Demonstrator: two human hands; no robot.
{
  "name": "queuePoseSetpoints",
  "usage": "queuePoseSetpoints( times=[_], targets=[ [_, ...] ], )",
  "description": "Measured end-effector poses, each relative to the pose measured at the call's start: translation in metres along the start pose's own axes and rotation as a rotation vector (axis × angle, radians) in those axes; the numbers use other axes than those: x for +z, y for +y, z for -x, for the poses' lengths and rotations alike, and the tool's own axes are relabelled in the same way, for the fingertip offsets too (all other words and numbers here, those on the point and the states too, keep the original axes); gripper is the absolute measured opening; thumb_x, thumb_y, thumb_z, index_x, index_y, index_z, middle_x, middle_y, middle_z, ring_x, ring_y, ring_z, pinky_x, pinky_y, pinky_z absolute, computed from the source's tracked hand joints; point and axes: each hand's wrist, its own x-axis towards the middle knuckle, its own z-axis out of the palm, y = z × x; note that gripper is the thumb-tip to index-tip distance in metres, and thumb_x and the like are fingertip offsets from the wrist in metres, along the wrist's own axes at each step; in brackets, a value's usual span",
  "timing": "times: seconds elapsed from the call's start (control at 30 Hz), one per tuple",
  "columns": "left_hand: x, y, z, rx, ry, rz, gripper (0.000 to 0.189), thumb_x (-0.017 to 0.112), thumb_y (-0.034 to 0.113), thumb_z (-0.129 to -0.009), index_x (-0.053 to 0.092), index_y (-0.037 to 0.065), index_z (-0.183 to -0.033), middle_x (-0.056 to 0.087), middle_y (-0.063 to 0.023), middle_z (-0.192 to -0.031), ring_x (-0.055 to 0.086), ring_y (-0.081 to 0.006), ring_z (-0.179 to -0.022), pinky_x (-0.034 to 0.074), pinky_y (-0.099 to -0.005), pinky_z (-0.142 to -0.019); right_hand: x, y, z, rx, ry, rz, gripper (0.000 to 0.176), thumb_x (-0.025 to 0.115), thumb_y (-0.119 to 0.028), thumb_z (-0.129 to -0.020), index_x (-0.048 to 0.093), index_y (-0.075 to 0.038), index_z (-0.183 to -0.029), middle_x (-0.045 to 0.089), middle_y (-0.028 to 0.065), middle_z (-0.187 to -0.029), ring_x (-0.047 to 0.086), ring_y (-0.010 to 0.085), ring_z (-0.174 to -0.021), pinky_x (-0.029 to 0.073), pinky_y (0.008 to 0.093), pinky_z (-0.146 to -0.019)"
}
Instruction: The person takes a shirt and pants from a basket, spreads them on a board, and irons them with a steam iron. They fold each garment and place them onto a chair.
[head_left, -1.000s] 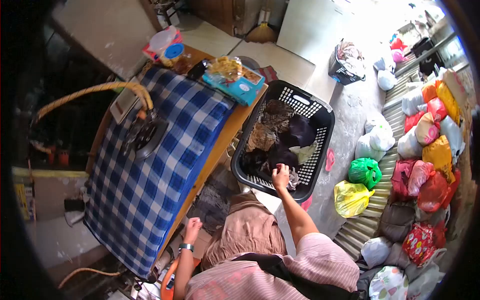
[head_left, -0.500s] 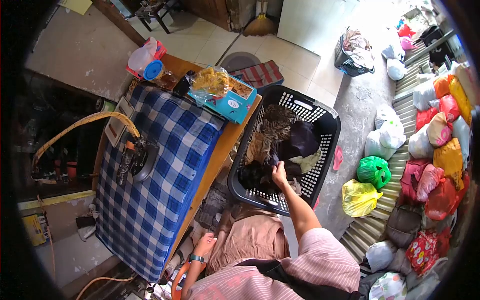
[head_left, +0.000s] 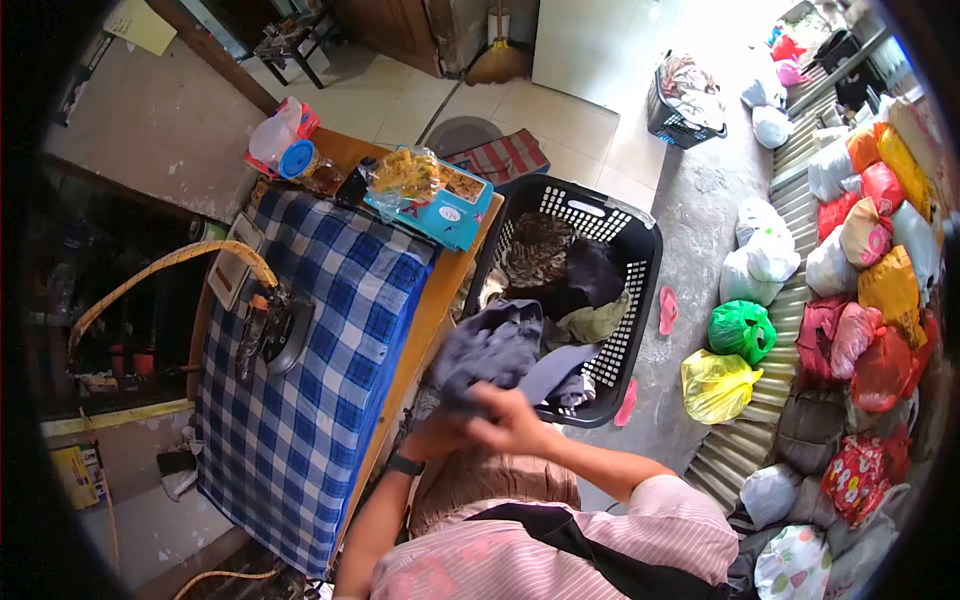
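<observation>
A dark grey-blue garment (head_left: 490, 345) hangs bunched over the near edge of the black laundry basket (head_left: 648, 300). My right hand (head_left: 512, 420) is closed on its lower edge. Close beside it, my left hand (head_left: 436, 432), with a dark band on the wrist, meets the same cloth; its fingers are blurred and partly hidden. More clothes lie inside the basket, among them a patterned brown piece (head_left: 538, 248), a dark piece (head_left: 596, 272) and a pale green piece (head_left: 598, 320).
At left, an iron (head_left: 290, 338) stands on a table padded with blue checked cloth (head_left: 330, 300). A blue box (head_left: 455, 215) sits at the table's far corner. Tied plastic bags (head_left: 720, 385) line the right side. A second laundry basket (head_left: 660, 118) stands farther back. Pink slippers (head_left: 668, 310) lie on the floor.
My right hand has drawn the grey-blue garment up out of the basket toward my body. My left hand has risen from beside my lap to meet it. The view has shifted slightly.
</observation>
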Motion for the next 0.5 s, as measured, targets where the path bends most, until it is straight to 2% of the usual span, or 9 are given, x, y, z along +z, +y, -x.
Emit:
queuePoseSetpoints(
  times=[0.03,0.17,0.23,0.3,0.33,0.37,0.43,0.47,0.5],
  targets=[
    [-0.002,-0.040,0.012,-0.028,0.006,0.249,0.057,0.066,0.025,-0.086,0.045,0.003,-0.134,0.048,-0.0125,-0.136,0.046,-0.0248,-0.125,0.036,-0.0389,-0.105,0.012,-0.009,-0.001,-0.167,-0.128,0.072,0.027,0.066,-0.011,-0.074,0.060,-0.003,-0.100,0.059,0.0098,-0.073,0.058,0.0244,-0.063,0.045,0.0328,-0.057],
    [-0.028,0.037,0.020,-0.011,0.201,0.306,0.055,0.060,0.029,-0.089,0.044,0.001,-0.134,0.048,-0.0139,-0.136,0.046,-0.0262,-0.124,0.036,-0.0408,-0.105,0.055,-0.049,-0.019,-0.552,-0.267,0.164,0.042,0.072,-0.018,-0.065,0.056,-0.008,-0.103,0.053,0.0095,-0.064,0.055,0.0314,-0.061,0.043,0.0409,-0.056],
    [-0.043,0.059,0.038,0.026,0.347,0.377,0.055,0.057,0.032,-0.090,0.044,0.000,-0.133,0.047,-0.0147,-0.136,0.046,-0.0269,-0.124,0.036,-0.0418,-0.105,0.067,-0.059,-0.024,-0.595,-0.343,0.176,0.046,0.071,-0.020,-0.065,0.055,-0.006,-0.106,0.055,0.0088,-0.073,0.056,0.0298,-0.066,0.044,0.0396,-0.059],
    [-0.056,0.078,0.064,0.092,0.532,0.445,0.055,0.055,0.034,-0.091,0.044,0.000,-0.133,0.047,-0.0154,-0.136,0.046,-0.0276,-0.124,0.035,-0.0427,-0.105,0.077,-0.078,-0.033,-0.841,-0.443,0.147,0.045,0.069,-0.023,-0.072,0.058,-0.005,-0.112,0.055,0.0072,-0.084,0.055,0.0234,-0.068,0.041,0.0349,-0.054],
    [-0.064,0.086,0.077,0.138,0.629,0.473,0.055,0.053,0.035,-0.092,0.044,-0.001,-0.133,0.046,-0.0158,-0.137,0.046,-0.0280,-0.123,0.035,-0.0432,-0.105,0.083,-0.088,-0.032,-0.886,-0.494,0.204,0.045,0.068,-0.031,-0.076,0.057,-0.010,-0.115,0.055,0.0085,-0.100,0.056,0.0226,-0.083,0.045,0.0346,-0.063],
    [-0.072,0.093,0.092,0.190,0.736,0.496,0.056,0.052,0.036,-0.092,0.044,-0.001,-0.132,0.046,-0.0162,-0.137,0.046,-0.0283,-0.123,0.035,-0.0437,-0.105,0.090,-0.096,-0.033,-0.902,-0.508,0.197,0.045,0.068,-0.031,-0.076,0.057,-0.010,-0.115,0.055,0.0085,-0.100,0.056,0.0226,-0.083,0.045,0.0346,-0.063],
    [-0.090,0.105,0.130,0.306,0.965,0.516,0.056,0.049,0.039,-0.093,0.043,-0.002,-0.132,0.046,-0.0169,-0.137,0.047,-0.0290,-0.123,0.035,-0.0446,-0.105,0.109,-0.106,-0.035,-1.115,-0.073,0.238,0.042,0.068,-0.035,-0.079,0.056,-0.016,-0.115,0.054,0.0094,-0.108,0.053,0.0276,-0.099,0.047,0.0407,-0.079],
    [-0.098,0.110,0.153,0.364,1.079,0.516,0.057,0.048,0.040,-0.094,0.043,-0.002,-0.132,0.046,-0.0173,-0.137,0.047,-0.0294,-0.123,0.035,-0.0451,-0.105,0.124,-0.083,-0.024,-1.035,0.036,0.307,0.056,0.072,-0.031,-0.075,0.052,-0.023,-0.126,0.050,0.0141,-0.126,0.045,0.0351,-0.118,0.036,0.0517,-0.101],
    [-0.108,0.112,0.178,0.435,1.200,0.515,0.058,0.046,0.041,-0.094,0.043,-0.003,-0.132,0.045,-0.0176,-0.137,0.047,-0.0297,-0.122,0.035,-0.0456,-0.105,0.137,-0.071,-0.024,-0.892,0.133,0.345,0.063,0.075,-0.032,-0.072,0.049,-0.023,-0.128,0.046,0.0157,-0.129,0.043,0.0372,-0.121,0.033,0.0534,-0.102]
  ],
)
